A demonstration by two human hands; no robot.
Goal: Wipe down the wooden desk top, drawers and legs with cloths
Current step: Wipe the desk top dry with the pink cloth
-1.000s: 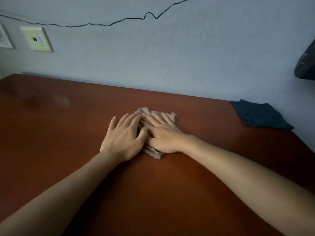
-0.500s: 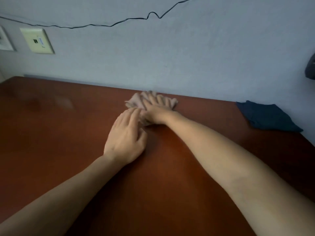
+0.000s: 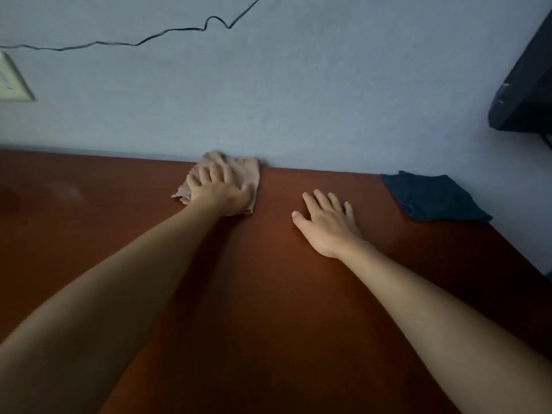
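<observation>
The reddish-brown wooden desk top [image 3: 268, 294] fills the lower view. A beige cloth [image 3: 248, 171] lies at the desk's back edge, against the wall. My left hand [image 3: 218, 189] presses flat on it with fingers spread and straight, covering most of it. My right hand [image 3: 328, 222] rests flat on the bare wood to the right of the cloth, fingers straight, holding nothing. A folded dark blue cloth [image 3: 433, 195] lies untouched at the back right, near the wall.
The pale blue wall [image 3: 298, 100] meets the desk's back edge. A thin black cable [image 3: 179, 29] runs along the wall. A wall plate [image 3: 12, 82] is at far left. A dark object [image 3: 525, 94] overhangs the right corner.
The beige cloth has gone from under my right hand to under my left hand and moved back to the wall. My right hand has shifted right onto bare wood.
</observation>
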